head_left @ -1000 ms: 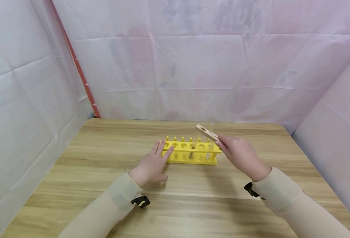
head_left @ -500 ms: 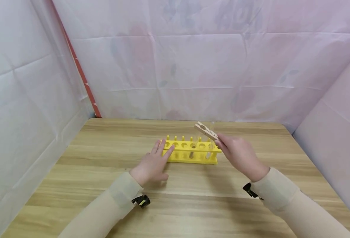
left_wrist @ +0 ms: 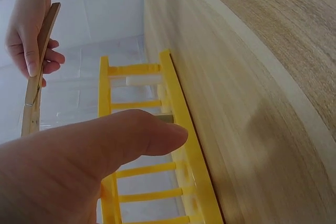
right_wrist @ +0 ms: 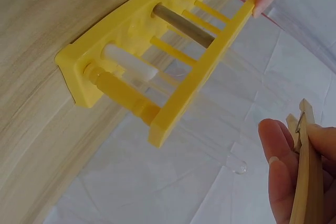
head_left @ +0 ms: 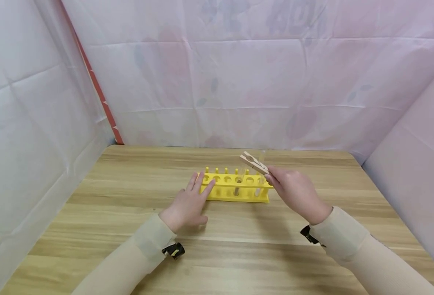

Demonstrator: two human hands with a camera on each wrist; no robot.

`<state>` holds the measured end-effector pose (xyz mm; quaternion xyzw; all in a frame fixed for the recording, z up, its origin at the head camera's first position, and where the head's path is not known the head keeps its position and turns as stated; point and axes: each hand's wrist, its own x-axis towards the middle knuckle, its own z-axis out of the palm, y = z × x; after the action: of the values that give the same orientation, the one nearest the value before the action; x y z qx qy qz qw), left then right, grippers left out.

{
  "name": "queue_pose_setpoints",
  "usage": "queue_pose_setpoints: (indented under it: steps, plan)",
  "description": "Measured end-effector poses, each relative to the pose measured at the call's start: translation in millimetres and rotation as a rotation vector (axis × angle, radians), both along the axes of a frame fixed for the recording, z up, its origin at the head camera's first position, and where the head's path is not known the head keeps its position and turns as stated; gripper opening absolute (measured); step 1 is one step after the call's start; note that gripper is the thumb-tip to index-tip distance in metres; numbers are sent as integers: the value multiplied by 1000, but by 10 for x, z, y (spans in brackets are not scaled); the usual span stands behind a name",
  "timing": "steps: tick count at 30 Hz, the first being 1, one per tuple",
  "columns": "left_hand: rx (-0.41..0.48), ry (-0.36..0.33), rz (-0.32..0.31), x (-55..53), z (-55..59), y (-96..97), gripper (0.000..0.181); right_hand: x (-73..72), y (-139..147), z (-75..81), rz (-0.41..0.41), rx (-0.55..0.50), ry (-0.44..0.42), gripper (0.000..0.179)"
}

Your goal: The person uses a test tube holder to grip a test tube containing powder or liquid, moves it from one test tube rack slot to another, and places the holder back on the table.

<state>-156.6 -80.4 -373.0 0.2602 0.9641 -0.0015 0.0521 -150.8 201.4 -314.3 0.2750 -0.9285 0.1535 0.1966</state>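
Note:
A yellow test tube rack (head_left: pixel 220 199) stands upright on the table. My left hand (head_left: pixel 185 205) rests on the rack's left end, fingers spread over its top and thumb held away in front. One test tube (right_wrist: pixel 184 27) with brown content stands right of the rack's middle. Another test tube (right_wrist: pixel 128 61), with white content, is in the far-right hole; its clear upper part rises above the rack. My right hand (head_left: pixel 296 190) grips a wooden test tube holder (head_left: pixel 253 162) above the rack's right end. The holder's tips stand apart with nothing between them, angled up and left.
The wood-grain table (head_left: pixel 217 262) spreads around the rack on all sides. A pale patterned cloth (head_left: pixel 239 82) hangs behind it, with similar cloth at left and right. A red strip (head_left: pixel 99 88) runs down the back left corner.
The wooden test tube holder has shifted slightly left, and its tips have spread apart in my right hand. My left hand has stayed on the rack.

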Motion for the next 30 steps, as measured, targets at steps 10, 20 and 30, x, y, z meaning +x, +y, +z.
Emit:
queue_pose_setpoints:
  steps: [10,20,30]
  plan:
    - [-4,16,-2,36,38,0,101,-5,-24,12,8,12,6,19]
    - [20,11,13,35,21,3,101,-2,-52,12,16,25,33,22]
    - [29,25,8,40,17,2,103,17,-77,6,-15,37,45,24]
